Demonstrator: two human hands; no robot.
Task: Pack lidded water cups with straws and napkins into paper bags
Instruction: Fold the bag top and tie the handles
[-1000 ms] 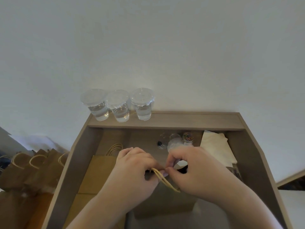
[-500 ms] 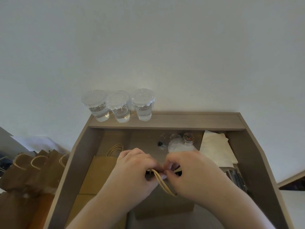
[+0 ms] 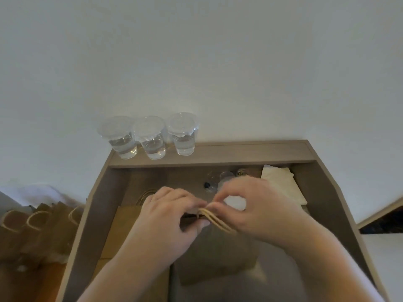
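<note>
A brown paper bag [image 3: 218, 256] stands upright in the middle of the desk, right in front of me. Its two tan twisted handles [image 3: 216, 219] are drawn together over its mouth. My left hand [image 3: 168, 219] and my right hand [image 3: 257, 205] both pinch these handles at the top, fingertips nearly touching. What is inside the bag is hidden. Three lidded clear cups of water [image 3: 150, 138] stand in a row on the back ledge. A stack of white napkins [image 3: 283, 184] lies at the right, beyond my right hand.
Flat brown bags [image 3: 128, 227] lie stacked on the desk under my left arm. Several upright handled bags [image 3: 35, 227] stand on the floor at the left. Small clear items [image 3: 216, 182] sit behind my hands. The desk's raised side walls [image 3: 93, 205] border the work area.
My hands have shifted slightly and brought the two handles closer together over the bag's mouth. The view has tilted down a little.
</note>
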